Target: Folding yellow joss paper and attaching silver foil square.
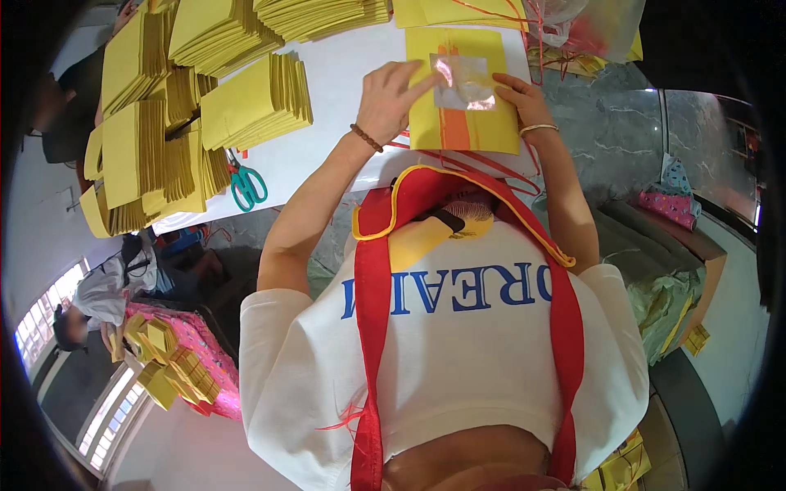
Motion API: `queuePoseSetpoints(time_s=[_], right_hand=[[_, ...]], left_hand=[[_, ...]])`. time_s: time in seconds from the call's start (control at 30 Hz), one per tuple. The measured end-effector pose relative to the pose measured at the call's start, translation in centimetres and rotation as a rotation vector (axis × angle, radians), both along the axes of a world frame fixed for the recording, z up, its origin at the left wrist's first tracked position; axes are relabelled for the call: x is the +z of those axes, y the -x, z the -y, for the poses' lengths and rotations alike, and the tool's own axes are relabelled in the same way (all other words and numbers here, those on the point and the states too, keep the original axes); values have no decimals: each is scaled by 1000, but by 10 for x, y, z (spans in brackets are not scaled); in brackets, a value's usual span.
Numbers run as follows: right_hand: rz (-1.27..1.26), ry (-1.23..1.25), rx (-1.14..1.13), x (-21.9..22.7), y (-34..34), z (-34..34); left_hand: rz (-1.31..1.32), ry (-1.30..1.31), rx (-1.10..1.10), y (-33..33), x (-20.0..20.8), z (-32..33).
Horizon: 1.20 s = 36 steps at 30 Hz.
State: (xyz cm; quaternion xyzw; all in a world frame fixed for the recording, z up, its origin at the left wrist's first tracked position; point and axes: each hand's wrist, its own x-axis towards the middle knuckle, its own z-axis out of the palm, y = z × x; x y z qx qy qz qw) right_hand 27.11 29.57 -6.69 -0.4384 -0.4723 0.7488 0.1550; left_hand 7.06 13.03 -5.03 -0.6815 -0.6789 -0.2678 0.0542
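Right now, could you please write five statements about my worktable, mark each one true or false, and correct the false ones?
1. The left hand touches the clear film. True.
2. The film lies on a blue sheet. False: it lies on a yellow sheet with an orange stripe.
3. The teal-handled scissors lie left of the left hand. True.
4. The right hand holds the scissors. False: it is at the yellow sheet's right side.
5. A brown beaded bracelet is on the left wrist. True.
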Motion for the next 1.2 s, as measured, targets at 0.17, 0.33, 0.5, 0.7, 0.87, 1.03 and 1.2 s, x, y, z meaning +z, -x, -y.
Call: queuePoseSetpoints(time_s=[0.17, 0.33, 0.5, 0.7, 0.87, 1.03, 1.2], right_hand=[[140, -283, 100, -9, -22, -2], [101, -1587, 467, 12, -30, 15], [64, -1406, 679, 1, -32, 11], [159, -1053, 601, -17, -26, 4], [69, -802, 306, -20, -8, 3], [-85, -592, -29, -1, 12, 17], [194, -612, 132, 6, 10, 13]], left_hand=[[76, 81, -156, -1, -17, 7], [148, 97, -146, -4, -17, 13], [134, 103, -258, 3, -20, 7], [381, 124, -201, 6, -19, -4], [737, 448, 229, -1, -4, -14], [906, 407, 359, 1, -13, -23], [821, 270, 383, -7, -9, -26]])
